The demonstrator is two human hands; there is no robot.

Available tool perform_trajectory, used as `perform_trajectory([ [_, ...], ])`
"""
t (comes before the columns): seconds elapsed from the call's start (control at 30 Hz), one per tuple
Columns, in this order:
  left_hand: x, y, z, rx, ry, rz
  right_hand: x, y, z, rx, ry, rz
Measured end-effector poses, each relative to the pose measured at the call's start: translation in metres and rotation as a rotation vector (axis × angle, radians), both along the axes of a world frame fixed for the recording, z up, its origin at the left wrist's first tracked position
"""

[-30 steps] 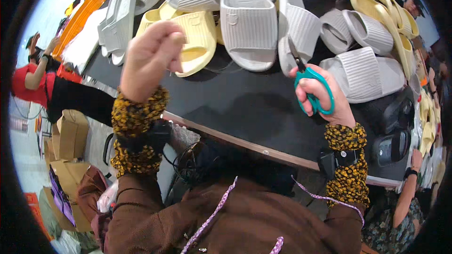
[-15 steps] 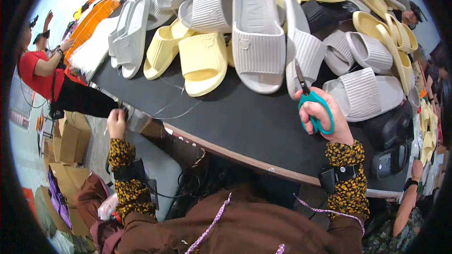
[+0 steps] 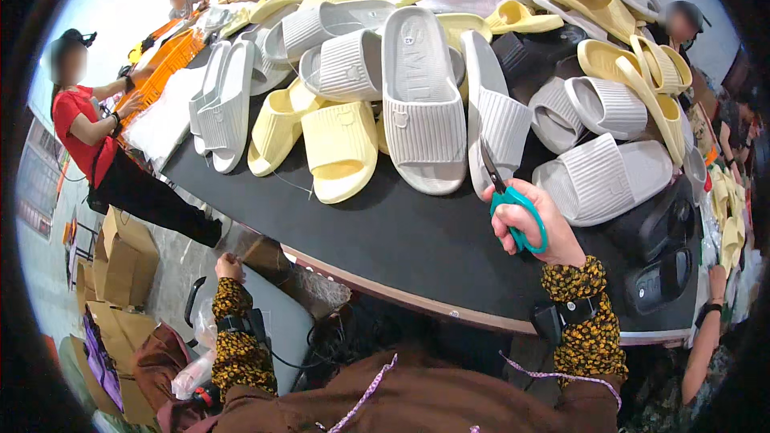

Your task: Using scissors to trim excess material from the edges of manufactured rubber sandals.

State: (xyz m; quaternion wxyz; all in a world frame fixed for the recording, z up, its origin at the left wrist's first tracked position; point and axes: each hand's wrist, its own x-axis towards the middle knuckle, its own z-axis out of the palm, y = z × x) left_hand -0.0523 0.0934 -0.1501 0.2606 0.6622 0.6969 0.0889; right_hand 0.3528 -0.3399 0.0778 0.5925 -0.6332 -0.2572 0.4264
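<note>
My right hand (image 3: 533, 220) is closed round the teal handles of a pair of scissors (image 3: 520, 216), held over the black tabletop. Their dark blades point up and away, in front of a grey slide sandal (image 3: 501, 116). To the right of that hand lies another grey slide sandal (image 3: 601, 180). My left hand (image 3: 229, 267) hangs past the table's left front edge, above a grey chair seat. Its fingers look curled, and anything inside them is hidden. Facing me on the table are a large grey slide sandal (image 3: 425, 132) and a yellow slide sandal (image 3: 341, 152).
Several more grey, yellow and black sandals heap up across the black table (image 3: 385, 240). An orange crate (image 3: 172, 60) stands far left, beside a person in red (image 3: 84, 124). Cardboard boxes (image 3: 124, 256) are on the floor at left. Other people work behind and to the right.
My left hand has moved down and slightly right, and the clear strand near it no longer shows there. The scissors stay in my right hand. The view has tilted, showing more of the far side.
</note>
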Motion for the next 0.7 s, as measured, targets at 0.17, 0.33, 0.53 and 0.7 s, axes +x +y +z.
perform_trajectory([
  [0.17,-0.036,0.017,0.043,0.739,0.031,-0.263,-0.007,0.008,0.001,0.062,0.045,0.056],
  [0.33,0.07,-0.056,0.184,0.866,-0.381,-0.388,-0.005,0.004,0.0,0.07,0.059,0.051],
  [0.53,0.173,-0.14,0.273,0.943,-0.601,-0.841,-0.006,0.005,-0.001,0.109,0.025,0.01],
  [0.7,0.248,-0.192,0.291,0.895,-0.681,-1.179,0.001,0.011,-0.003,0.375,0.082,-0.256],
])
